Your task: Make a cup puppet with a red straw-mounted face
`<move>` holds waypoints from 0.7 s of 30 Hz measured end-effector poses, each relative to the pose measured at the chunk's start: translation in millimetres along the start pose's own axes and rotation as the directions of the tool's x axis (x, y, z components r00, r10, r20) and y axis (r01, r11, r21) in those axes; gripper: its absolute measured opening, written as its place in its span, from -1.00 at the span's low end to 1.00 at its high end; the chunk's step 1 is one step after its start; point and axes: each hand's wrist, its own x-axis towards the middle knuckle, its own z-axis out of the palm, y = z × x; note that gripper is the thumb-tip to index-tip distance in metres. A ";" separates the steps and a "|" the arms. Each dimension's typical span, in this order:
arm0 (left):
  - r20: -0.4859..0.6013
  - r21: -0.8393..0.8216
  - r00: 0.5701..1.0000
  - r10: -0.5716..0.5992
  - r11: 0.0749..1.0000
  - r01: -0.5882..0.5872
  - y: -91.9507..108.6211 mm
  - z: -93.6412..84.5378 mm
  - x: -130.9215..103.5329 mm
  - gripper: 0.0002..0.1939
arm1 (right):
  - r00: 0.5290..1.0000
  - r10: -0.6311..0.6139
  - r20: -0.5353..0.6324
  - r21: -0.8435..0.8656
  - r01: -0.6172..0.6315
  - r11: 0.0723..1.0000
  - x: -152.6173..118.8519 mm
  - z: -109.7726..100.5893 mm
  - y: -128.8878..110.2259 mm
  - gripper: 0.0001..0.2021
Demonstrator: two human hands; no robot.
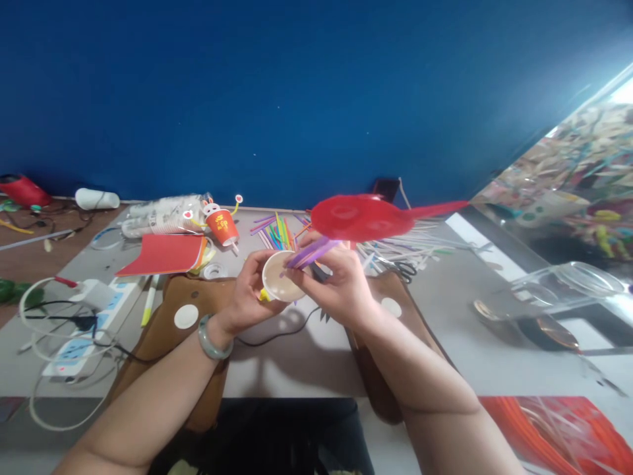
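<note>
The person's left hand [251, 290] curls around a smooth, round, pale paper cup [277, 278] above the grey desk [297, 366]; the right hand [341, 280] pinches slender purple stems [314, 253] between thumb and fingers, at the cup's rim.

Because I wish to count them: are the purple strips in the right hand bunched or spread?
Bunched: the purple strips lie close alongside one another, pinched in the right hand. Their exact number I cannot tell.
</note>
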 end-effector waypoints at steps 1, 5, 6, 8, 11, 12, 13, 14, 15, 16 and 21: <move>-0.001 -0.008 1.000 0.002 1.000 -0.002 0.6 0.2 0.1 -0.27 | 1.000 -0.003 -0.013 0.000 0.003 1.000 0.0 0.2 0.2 -0.88; -0.004 -0.047 1.000 0.001 0.999 -0.001 3.1 1.2 0.8 -0.29 | 0.999 -0.008 -0.048 -0.003 0.008 1.000 0.4 1.5 1.3 -0.91; -0.006 -0.051 1.000 -0.003 0.999 0.003 3.4 1.4 0.8 -0.29 | 0.999 -0.007 -0.048 -0.005 0.007 1.000 0.4 1.7 1.4 -0.91; -0.010 -0.048 1.000 -0.008 0.999 0.008 3.7 1.5 0.9 -0.30 | 0.999 -0.003 -0.045 -0.005 0.003 1.000 0.4 2.0 1.4 -0.93; -0.020 -0.011 1.000 -0.012 1.000 0.011 4.6 1.5 0.9 -0.29 | 0.999 -0.007 -0.039 -0.033 0.006 0.999 0.0 1.7 1.3 -0.93; -0.022 0.000 1.000 -0.014 1.000 0.014 5.0 1.5 0.9 -0.29 | 0.999 -0.016 -0.041 -0.050 0.014 0.999 -0.1 1.4 1.3 -0.93; -0.023 0.007 1.000 -0.016 1.000 0.016 5.4 1.6 1.0 -0.28 | 0.999 -0.026 -0.042 -0.068 0.023 0.997 -0.1 1.0 1.5 -0.94; -0.024 0.012 1.000 -0.017 1.000 0.018 5.7 1.7 1.0 -0.28 | 0.999 -0.034 -0.040 -0.083 0.030 0.996 -0.1 0.6 1.7 -0.94; -0.024 0.014 1.000 -0.018 1.000 0.019 5.8 1.7 1.1 -0.28 | 0.999 -0.039 -0.035 -0.093 0.036 0.995 0.0 0.2 2.1 -0.94; -0.025 0.013 1.000 -0.017 1.000 0.017 5.7 1.7 1.1 -0.28 | 0.999 -0.042 -0.022 -0.095 0.040 0.995 0.1 -0.2 2.5 -0.94; -0.006 -0.014 1.000 -0.027 1.000 0.027 2.9 1.0 0.3 -0.28 | 0.995 -0.053 0.082 -0.105 0.061 0.993 0.1 -1.0 4.6 -0.93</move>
